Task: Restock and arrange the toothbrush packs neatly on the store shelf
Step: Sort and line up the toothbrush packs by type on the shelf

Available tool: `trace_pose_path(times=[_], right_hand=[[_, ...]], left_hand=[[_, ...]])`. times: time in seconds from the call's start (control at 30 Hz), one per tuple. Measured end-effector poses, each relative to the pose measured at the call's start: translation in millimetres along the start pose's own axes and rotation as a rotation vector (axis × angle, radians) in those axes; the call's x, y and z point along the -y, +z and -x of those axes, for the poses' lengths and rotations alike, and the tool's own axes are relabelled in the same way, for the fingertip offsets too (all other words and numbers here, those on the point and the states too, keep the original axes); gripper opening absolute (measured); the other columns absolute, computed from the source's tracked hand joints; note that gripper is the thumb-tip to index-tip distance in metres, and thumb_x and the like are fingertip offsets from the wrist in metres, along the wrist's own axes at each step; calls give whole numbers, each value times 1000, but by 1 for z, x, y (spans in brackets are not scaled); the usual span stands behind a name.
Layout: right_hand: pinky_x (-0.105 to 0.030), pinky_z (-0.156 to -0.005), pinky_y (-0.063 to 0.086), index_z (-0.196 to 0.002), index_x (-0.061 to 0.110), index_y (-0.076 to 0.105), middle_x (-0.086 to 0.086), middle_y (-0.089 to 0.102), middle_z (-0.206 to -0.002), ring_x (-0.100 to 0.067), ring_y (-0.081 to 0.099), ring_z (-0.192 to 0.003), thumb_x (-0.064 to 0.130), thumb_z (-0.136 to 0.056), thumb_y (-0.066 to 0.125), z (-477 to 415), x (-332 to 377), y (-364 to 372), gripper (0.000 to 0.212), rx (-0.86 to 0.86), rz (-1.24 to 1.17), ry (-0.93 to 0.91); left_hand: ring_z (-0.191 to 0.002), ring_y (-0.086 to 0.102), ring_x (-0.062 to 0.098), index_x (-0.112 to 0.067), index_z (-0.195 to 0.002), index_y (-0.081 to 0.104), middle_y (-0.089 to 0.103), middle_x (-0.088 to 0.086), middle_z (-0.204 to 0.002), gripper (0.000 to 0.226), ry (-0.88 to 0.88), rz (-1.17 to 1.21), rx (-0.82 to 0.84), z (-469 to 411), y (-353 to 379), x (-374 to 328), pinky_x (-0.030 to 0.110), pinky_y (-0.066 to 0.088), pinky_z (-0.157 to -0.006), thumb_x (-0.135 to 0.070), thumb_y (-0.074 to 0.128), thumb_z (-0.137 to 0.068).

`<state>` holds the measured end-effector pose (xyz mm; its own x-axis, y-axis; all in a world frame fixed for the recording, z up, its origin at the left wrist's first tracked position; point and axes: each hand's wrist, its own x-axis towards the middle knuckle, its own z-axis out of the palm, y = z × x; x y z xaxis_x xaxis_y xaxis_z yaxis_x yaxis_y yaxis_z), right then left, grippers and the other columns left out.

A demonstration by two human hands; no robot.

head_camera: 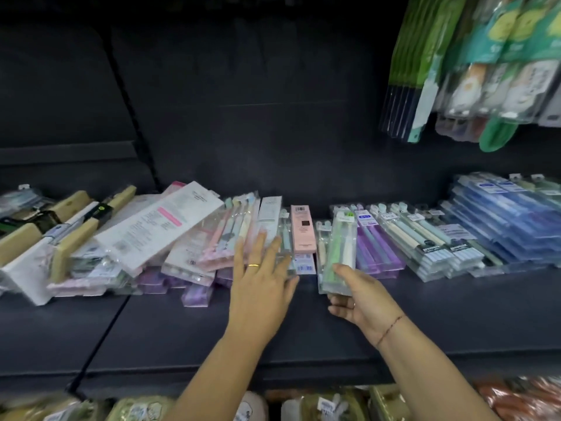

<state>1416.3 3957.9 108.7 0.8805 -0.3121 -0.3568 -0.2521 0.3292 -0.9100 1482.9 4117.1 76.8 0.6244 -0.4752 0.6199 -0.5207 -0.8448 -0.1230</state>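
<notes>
Head view: left hand (262, 278) lies flat, steadying leaning packs (239, 227); right hand (361, 299) grips 1 clear green pack (340, 250), probably to slot it alongside.

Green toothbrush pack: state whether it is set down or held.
Held: the right hand grips the green toothbrush pack at its near end.
</notes>
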Motion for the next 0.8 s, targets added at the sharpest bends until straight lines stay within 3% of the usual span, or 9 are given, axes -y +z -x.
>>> trace_pose_path(times=[0.07,0.17,0.23,0.37,0.47,0.53,0.6,0.7,0.8], right_hand=[[-25,-49,52,-106,8,62,-7,59,-73,-12,52,-56,27,-95,60,-2,3,-7,21,-16,62,-8],[-25,-47,50,-107,9,62,-7,58,-73,-12,50,-53,27,-95,60,-5,3,-14,22,-22,181,-13],[-24,-46,48,-107,10,64,-8,58,-73,-11,49,-52,26,-94,61,-7,3,-16,21,1,217,-8],[-22,-48,45,-106,11,66,-5,59,-69,-10,48,-51,24,-94,60,-13,5,-15,19,63,212,18],[-22,-49,45,-110,11,64,-6,60,-72,-9,49,-52,24,-94,60,-17,8,-16,21,87,226,41],[-22,-49,45,-112,11,63,-6,60,-75,-10,49,-53,24,-94,59,-19,10,-17,22,116,229,58],[-22,-50,45,-114,11,62,-6,60,-75,-10,50,-54,24,-95,59,-20,11,-19,23,138,223,72],[-22,-51,46,-114,9,61,-6,60,-72,-9,51,-53,24,-95,59,-21,11,-23,24,173,200,83],[-21,-51,47,-111,8,61,-6,61,-72,-9,52,-54,25,-96,59,-20,11,-26,23,207,182,95]], left_hand=[[-134,46,27,-16,-116,71,64,3,-128,50,95,10,50,-4,9,-9,52,7,-119,-47,44,-88],[-136,44,29,-19,-116,70,62,5,-133,49,152,-3,91,-8,21,-16,54,12,-115,-50,71,-79],[-135,46,32,-18,-114,71,59,7,-136,51,121,9,106,-10,24,-19,56,16,-112,-49,77,-74],[-120,59,32,-13,-104,74,68,7,-119,45,-30,106,-26,-22,12,-18,53,26,-109,-44,44,-89],[-102,63,29,-13,-107,70,70,5,-106,43,-86,189,-87,-43,-5,-16,45,46,-94,-42,43,-90],[-109,58,30,-12,-127,58,65,8,-119,49,-135,260,106,-70,-14,-19,42,46,-91,-45,44,-94],[-123,49,31,-12,-141,42,56,10,-134,58,-280,306,348,-98,-12,-24,40,39,-98,-51,42,-98],[-129,43,28,-13,-132,47,57,6,-131,57,-349,103,517,-122,5,-30,40,32,-101,-57,42,-97],[-119,50,27,-15,-110,60,66,4,-112,39,-408,138,463,-124,19,-29,38,33,-95,-49,56,-91]])
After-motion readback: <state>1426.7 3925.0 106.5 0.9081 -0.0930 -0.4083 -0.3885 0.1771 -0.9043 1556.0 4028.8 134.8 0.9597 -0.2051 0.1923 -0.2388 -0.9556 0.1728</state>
